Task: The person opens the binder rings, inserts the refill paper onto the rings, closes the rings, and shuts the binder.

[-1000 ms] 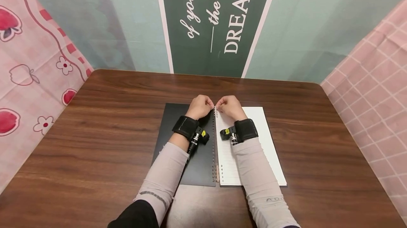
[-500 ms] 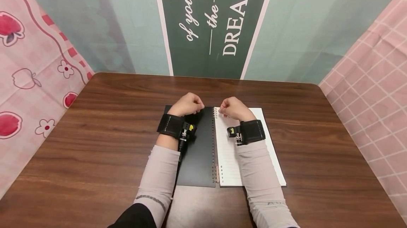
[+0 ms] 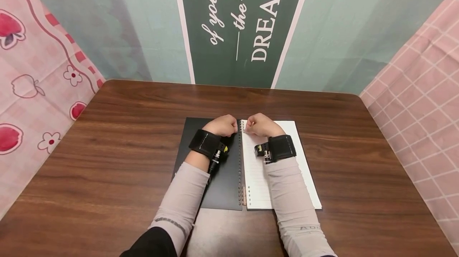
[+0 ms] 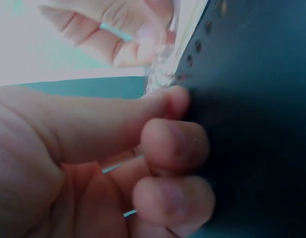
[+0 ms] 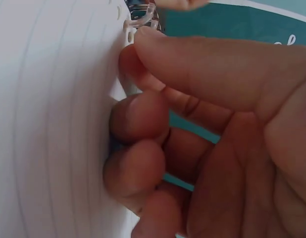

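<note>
An open loose-leaf notebook lies on the table, with a black cover (image 3: 224, 185) on the left and white lined pages (image 3: 303, 169) on the right. Clear plastic binder rings (image 4: 163, 74) run along its spine. My left hand (image 3: 223, 125) is at the upper spine over the cover, thumb and index finger pinched at the rings, the other fingers curled. Across the spine, my right hand (image 3: 263, 124) pinches at a clear ring (image 5: 143, 19) beside the page edge. The fingertips partly hide what each hand grips.
Both wrists carry black straps with small cameras (image 3: 223, 148). The notebook lies near the front edge of the brown wooden table (image 3: 107, 149). A green and pale-blue printed cloth (image 3: 233, 30) hangs behind, with pink cloths (image 3: 426, 101) at the sides.
Both hands first drew apart from the top end of the spine, the left going farther. Now the left hand has come back to the spine, and both hands sit slightly nearer the body.
</note>
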Demonstrator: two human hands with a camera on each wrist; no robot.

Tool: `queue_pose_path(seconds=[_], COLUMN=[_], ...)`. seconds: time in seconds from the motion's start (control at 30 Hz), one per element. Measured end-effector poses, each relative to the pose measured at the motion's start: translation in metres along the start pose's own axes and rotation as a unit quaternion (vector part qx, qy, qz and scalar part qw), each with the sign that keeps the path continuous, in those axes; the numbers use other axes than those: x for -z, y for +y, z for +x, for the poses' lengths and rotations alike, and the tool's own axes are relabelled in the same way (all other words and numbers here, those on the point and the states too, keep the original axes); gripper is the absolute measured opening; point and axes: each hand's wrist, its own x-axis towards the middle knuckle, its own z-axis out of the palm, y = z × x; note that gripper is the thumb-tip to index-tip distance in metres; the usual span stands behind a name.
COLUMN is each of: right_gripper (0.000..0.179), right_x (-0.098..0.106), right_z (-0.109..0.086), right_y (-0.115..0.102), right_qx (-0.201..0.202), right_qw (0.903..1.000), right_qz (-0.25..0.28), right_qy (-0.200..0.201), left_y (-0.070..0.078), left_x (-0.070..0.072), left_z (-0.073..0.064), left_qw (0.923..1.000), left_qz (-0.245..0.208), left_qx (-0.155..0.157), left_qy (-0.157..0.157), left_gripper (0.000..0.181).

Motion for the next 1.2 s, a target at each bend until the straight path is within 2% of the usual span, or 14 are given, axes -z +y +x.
queue_pose_path(seconds=[0.17,0.57,0.83,1.07,1.2], right_gripper=[0.007,0.008,0.009,0.008,0.007], right_x=[0.0,-0.0033,0.0003,-0.0014,-0.0038], right_z=[0.0007,0.0025,0.0052,0.0042,0.0038], right_y=[-0.0003,0.0069,0.0032,0.0028,0.0055], right_qx=[0.028,0.088,0.088,0.085,0.088], right_qw=[0.9993,0.9961,0.9959,0.9962,0.9959], right_qz=[-0.025,-0.007,-0.006,-0.008,-0.009], right_qy=[-0.008,0.0,0.018,0.018,0.022], left_y=[0.002,0.003,0.0055,0.0069,0.0055], left_x=[-0.0045,-0.006,-0.0024,-0.0041,-0.006], left_z=[0.0048,0.0041,0.005,0.0045,0.004], left_qw=[0.9988,0.9959,0.993,0.9901,0.991], left_qz=[0.044,0.084,0.109,0.136,0.13], left_qx=[-0.009,-0.03,-0.038,-0.033,-0.032], left_qy=[0.02,0.016,0.027,0.005,0.009], left_gripper=[0.019,0.019,0.02,0.018,0.018])
